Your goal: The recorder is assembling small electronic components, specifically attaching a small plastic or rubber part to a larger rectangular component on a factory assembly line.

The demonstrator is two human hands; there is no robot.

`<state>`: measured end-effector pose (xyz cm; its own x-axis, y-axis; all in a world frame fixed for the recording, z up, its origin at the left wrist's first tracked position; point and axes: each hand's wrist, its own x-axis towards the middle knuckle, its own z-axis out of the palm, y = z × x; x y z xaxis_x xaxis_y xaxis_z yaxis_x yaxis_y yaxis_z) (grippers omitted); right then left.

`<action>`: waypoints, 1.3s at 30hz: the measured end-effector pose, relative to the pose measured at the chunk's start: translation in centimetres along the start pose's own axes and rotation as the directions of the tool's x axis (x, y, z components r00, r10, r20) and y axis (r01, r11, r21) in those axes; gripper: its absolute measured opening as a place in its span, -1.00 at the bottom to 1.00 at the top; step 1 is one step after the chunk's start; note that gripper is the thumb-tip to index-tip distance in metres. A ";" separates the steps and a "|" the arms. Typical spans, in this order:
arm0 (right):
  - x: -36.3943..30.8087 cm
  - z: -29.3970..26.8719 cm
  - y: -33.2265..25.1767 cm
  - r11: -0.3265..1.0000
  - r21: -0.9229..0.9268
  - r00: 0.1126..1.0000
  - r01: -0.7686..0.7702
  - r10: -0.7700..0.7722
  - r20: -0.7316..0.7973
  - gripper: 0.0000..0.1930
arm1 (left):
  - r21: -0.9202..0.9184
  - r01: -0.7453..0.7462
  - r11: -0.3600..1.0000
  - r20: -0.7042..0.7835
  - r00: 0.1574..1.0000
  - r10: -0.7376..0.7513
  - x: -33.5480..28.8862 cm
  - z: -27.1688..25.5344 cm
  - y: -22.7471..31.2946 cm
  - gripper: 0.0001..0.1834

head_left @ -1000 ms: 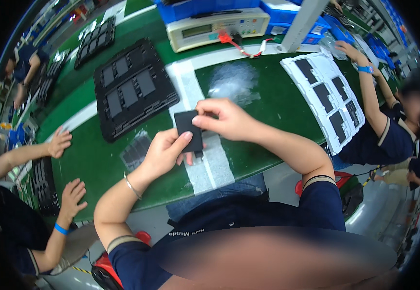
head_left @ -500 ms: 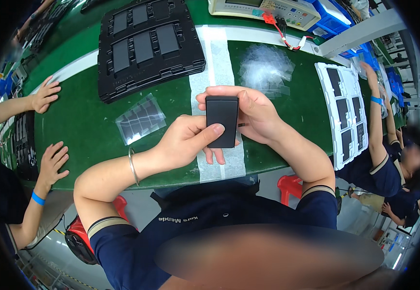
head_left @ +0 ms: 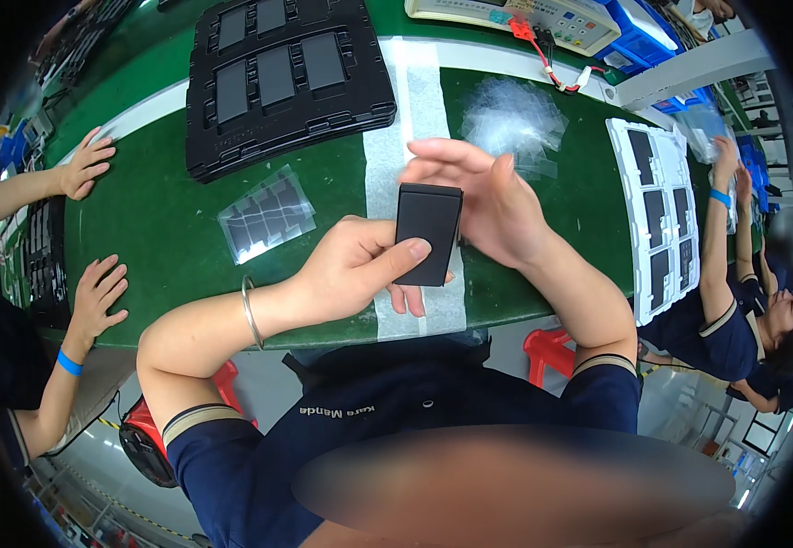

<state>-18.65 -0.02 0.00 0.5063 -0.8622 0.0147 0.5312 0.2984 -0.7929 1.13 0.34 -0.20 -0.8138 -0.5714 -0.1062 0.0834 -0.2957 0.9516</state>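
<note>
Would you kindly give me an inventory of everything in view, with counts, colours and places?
Black block: one, black, in the left hand
Black tray: at least one, black, far left of centre
Clear sheet: one, clear with dark patches, before the black tray
Film pile: one, clear, beyond the right hand
White tray: at least one, white, right
Instrument: one, cream, far edge
Clip: one, red, by the instrument
Blue bins: several, blue, upper right
Table: one, green, beneath
Co-workers: several, dark clothing where visible, both sides
Bracelet: one, silvery, left wrist
Left hand: one, bare, centre
Right hand: one, bare, beside the block
</note>
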 end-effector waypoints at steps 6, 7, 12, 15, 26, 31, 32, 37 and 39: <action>-1.0 -0.6 -0.5 0.965 -0.262 0.999 0.012 0.000 0.043 -0.53 | -0.079 -0.027 0.996 -0.137 0.990 0.016 0.2 -0.1 0.0 -0.72; -1.0 -0.5 -0.5 0.942 -0.334 0.994 0.044 -0.009 0.105 -0.57 | -0.060 -0.083 0.995 -0.117 0.990 0.075 0.3 -0.3 -0.3 -0.73; 0.3 -0.7 0.2 0.596 -0.633 0.861 0.494 -0.235 0.451 -0.65 | 0.141 -0.233 0.962 -0.052 0.969 0.243 0.8 -1.6 -1.2 -0.83; 0.3 -0.2 0.3 0.476 -0.682 0.830 0.555 -0.272 0.486 -0.55 | 0.232 -0.224 0.947 -0.088 0.964 0.250 0.6 -1.7 -1.6 -0.78; -5.4 -3.1 -0.8 -0.016 -0.987 0.976 0.160 -0.145 0.161 -0.55 | 0.873 -0.409 0.266 0.327 0.895 0.303 -1.2 -3.1 -1.6 -0.56; -5.4 -3.0 -0.8 -0.016 -0.990 0.986 0.138 -0.091 0.139 -0.57 | 0.873 -0.392 0.288 0.325 0.911 0.255 -0.9 -3.1 -1.7 -0.51; -5.3 -3.0 -0.9 -0.016 -0.990 0.987 0.140 -0.081 0.140 -0.58 | 0.872 -0.387 0.299 0.321 0.914 0.248 -0.9 -3.2 -1.7 -0.50; -5.0 -3.2 -1.1 -0.012 -0.991 0.989 0.135 -0.051 0.136 -0.57 | 0.866 -0.356 0.350 0.285 0.928 0.239 -0.7 -3.2 -1.9 -0.50; -5.0 -3.3 -1.0 -0.012 -0.991 0.990 0.132 -0.048 0.132 -0.57 | 0.860 -0.346 0.376 0.276 0.934 0.228 -0.7 -3.3 -2.1 -0.49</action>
<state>-23.92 2.61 -1.29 0.5655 -0.8139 0.1334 -0.6127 -0.5228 -0.5927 3.39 -1.15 -3.04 -0.8995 -0.3898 0.1974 -0.1816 0.7444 0.6426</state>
